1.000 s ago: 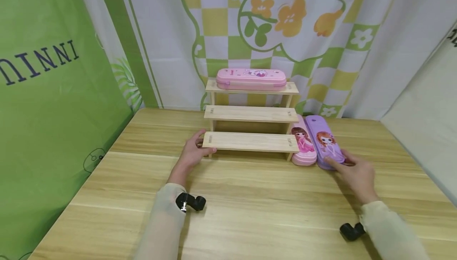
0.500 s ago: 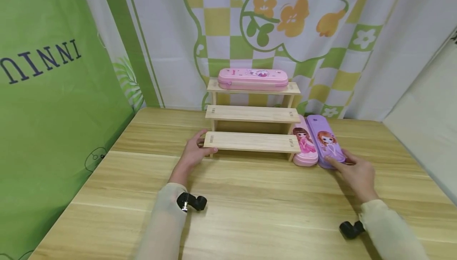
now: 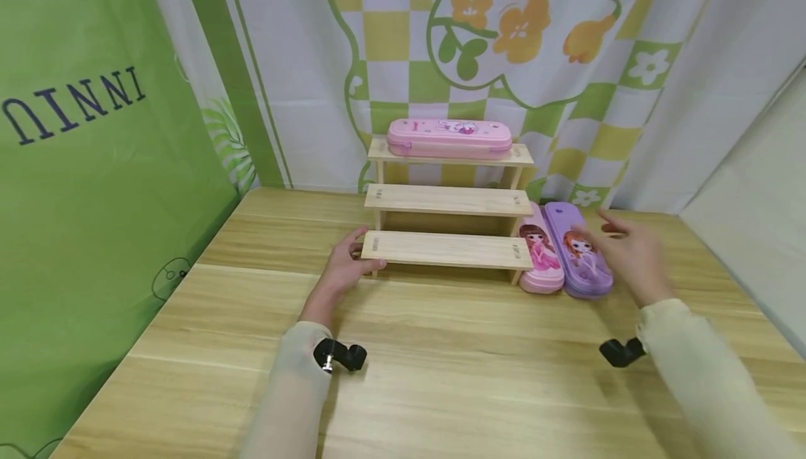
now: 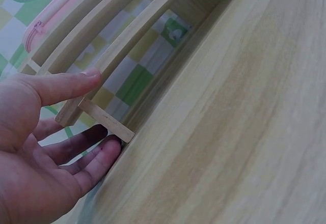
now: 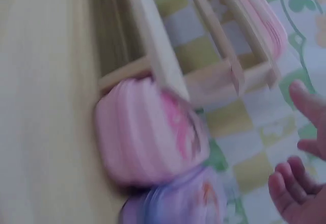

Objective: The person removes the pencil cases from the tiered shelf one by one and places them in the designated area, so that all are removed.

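A three-step wooden shelf [image 3: 447, 249] stands on the table, and my left hand [image 3: 344, 265] holds the left end of its lowest step. In the left wrist view the thumb [image 4: 71, 85] lies over the step's edge while the fingers curl by the leg. My right hand [image 3: 636, 263] is in the air just right of the purple pencil case [image 3: 582, 256], its fingers spread and holding nothing. Beside that case, against the shelf's right side, lies a pink pencil case [image 3: 543, 256] with a doll print. Another pink pencil case [image 3: 450, 138], with a rabbit print, sits on the top step.
Behind the shelf hangs a patterned curtain [image 3: 428, 81]. A green cloth [image 3: 94, 186] borders the table [image 3: 441, 375] on the left, and a pale panel [image 3: 755, 158] on the right. A thin dark cable [image 3: 168, 276] shows by the left edge.
My right hand has let go of the purple pencil case and lifted up and away from it. The left hand keeps its place on the shelf.
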`<state>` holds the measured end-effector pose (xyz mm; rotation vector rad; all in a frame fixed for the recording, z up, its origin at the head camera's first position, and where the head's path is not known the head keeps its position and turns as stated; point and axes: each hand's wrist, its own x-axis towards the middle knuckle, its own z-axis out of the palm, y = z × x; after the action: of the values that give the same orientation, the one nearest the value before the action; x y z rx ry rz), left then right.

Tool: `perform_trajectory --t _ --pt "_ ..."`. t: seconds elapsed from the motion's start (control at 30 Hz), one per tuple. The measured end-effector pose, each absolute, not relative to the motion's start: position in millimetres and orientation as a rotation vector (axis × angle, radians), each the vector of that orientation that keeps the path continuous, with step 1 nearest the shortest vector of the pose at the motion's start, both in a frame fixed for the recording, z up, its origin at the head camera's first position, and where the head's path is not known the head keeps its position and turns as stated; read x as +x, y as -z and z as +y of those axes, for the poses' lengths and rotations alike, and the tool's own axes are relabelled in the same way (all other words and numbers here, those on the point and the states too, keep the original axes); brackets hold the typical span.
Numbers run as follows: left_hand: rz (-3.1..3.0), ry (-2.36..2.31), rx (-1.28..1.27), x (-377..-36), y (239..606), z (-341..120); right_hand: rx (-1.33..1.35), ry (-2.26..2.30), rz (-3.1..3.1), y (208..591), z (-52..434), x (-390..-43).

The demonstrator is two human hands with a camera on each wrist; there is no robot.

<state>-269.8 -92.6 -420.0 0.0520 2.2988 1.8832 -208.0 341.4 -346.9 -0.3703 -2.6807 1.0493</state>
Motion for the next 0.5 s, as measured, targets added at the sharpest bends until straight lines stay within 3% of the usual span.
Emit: perform_trajectory --t 0.27,0.5 --pt "2.329 -1.879 0.058 -272.0 421.9 -93.3 -0.066 -1.194 -2.556 314.4 294.0 -256.3" --pt "2.345 -1.876 0.066 -272.4 422.2 -93.3 0.047 -1.21 -2.432 297.3 265.6 -300.9"
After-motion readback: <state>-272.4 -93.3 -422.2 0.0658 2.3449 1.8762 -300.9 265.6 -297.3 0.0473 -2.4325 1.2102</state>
